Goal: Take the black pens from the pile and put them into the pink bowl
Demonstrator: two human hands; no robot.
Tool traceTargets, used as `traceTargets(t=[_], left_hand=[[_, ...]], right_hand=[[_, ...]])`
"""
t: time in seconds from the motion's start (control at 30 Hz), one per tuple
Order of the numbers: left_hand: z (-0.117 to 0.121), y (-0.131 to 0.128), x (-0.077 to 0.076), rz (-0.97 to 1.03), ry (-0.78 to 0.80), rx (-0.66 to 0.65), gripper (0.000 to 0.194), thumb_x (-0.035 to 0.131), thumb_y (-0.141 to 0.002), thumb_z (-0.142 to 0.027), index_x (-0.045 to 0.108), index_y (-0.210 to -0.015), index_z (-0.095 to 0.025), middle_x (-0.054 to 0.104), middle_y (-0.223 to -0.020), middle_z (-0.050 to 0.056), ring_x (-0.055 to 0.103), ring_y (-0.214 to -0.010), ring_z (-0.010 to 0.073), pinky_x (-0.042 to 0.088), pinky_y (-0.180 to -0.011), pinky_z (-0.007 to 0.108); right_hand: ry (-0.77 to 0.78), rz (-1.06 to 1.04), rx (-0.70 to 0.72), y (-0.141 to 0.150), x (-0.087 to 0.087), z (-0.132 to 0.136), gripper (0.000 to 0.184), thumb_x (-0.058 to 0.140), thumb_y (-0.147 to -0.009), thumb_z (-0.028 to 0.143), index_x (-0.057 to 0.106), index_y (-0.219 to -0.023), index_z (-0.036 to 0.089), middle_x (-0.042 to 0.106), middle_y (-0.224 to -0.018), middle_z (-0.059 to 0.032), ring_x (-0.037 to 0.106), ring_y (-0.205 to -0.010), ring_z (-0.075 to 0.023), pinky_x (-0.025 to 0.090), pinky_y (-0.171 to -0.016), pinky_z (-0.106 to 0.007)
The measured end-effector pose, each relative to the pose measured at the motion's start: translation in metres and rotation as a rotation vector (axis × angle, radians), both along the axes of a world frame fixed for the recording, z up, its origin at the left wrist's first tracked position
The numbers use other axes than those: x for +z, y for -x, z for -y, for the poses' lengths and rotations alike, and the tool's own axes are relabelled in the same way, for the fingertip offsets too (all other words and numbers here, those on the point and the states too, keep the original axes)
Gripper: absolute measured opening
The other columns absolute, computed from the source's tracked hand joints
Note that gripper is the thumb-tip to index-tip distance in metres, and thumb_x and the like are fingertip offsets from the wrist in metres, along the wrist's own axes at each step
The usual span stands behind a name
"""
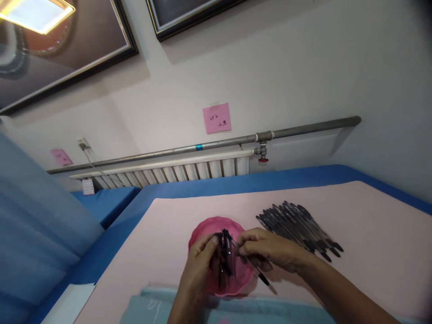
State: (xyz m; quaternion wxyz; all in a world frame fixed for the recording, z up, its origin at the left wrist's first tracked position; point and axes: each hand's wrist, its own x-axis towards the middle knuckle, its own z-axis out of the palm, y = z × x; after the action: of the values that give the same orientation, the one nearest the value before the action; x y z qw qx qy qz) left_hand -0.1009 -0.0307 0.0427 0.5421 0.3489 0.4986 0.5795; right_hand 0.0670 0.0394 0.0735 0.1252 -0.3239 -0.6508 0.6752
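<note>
Over a pink scalloped basin [199, 225], my right hand [266, 249] pinches a clear-barrelled pen [251, 263] that slants down to the right, one black end past the basin's rim. My left hand [201, 258] is closed at the basin's left side, thumb and fingers together by a small dark piece, too blurred to name. Between the hands, several dark pens or pen parts [224, 261] lie in the basin, partly hidden by my fingers. To the right of the basin, a row of black-ended clear pens [290, 220] lies side by side on the pink sheet.
A pink sheet [135, 252] covers the blue-edged table [236, 181]. Light-blue folded cloth [270, 310] lies along the near edge. White paper [70, 303] and a blue curtain [40, 225] are at left. Behind stand a radiator [202, 170] and a metal pipe [303, 130].
</note>
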Motion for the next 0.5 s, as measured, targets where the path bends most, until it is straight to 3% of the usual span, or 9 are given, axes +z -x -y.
traceTargets(t=[0.07, 0.17, 0.37, 0.5], left_hand=[[0.0, -0.007, -0.003, 0.17, 0.023, -0.072, 0.029, 0.066, -0.069, -0.041, 0.057, -0.079, -0.015, 0.045, -0.054, -0.006, 0.033, -0.041, 0.0024, 0.024, -0.04, 0.016], [-0.001, -0.013, -0.007, 0.248, 0.045, -0.068, 0.029, 0.069, -0.067, -0.04, 0.052, -0.073, -0.017, 0.034, -0.046, -0.011, 0.021, -0.035, 0.0005, 0.014, -0.035, 0.015], [-0.004, -0.002, 0.0, 0.257, -0.015, 0.185, 0.037, 0.073, -0.06, -0.041, 0.046, -0.067, -0.018, 0.032, -0.045, -0.012, 0.023, -0.036, 0.0008, 0.016, -0.035, 0.014], [-0.003, 0.015, 0.006, 0.041, -0.004, 0.27, 0.041, 0.07, -0.061, -0.047, 0.04, -0.058, -0.019, 0.029, -0.042, -0.012, 0.023, -0.036, 0.0029, 0.017, -0.036, 0.017]], right_hand=[[0.019, -0.027, 0.018, 0.004, -0.001, 0.003, 0.006, 0.049, -0.064, 0.024, 0.049, -0.065, 0.019, 0.043, -0.037, 0.0097, 0.035, -0.029, -0.0052, 0.026, -0.032, -0.016], [0.037, -0.049, 0.036, 0.008, -0.004, 0.007, 0.005, 0.051, -0.063, 0.023, 0.05, -0.064, 0.018, 0.044, -0.036, 0.0096, 0.036, -0.029, -0.0053, 0.027, -0.032, -0.016], [0.065, -0.024, 0.061, 0.008, -0.009, 0.008, 0.002, 0.053, -0.063, 0.015, 0.053, -0.062, 0.017, 0.043, -0.036, 0.0096, 0.036, -0.029, -0.0044, 0.023, -0.031, -0.014], [0.072, -0.018, -0.01, 0.005, -0.012, 0.003, 0.003, 0.055, -0.062, 0.014, 0.053, -0.061, 0.016, 0.043, -0.035, 0.0096, 0.034, -0.028, -0.004, 0.022, -0.03, -0.015]])
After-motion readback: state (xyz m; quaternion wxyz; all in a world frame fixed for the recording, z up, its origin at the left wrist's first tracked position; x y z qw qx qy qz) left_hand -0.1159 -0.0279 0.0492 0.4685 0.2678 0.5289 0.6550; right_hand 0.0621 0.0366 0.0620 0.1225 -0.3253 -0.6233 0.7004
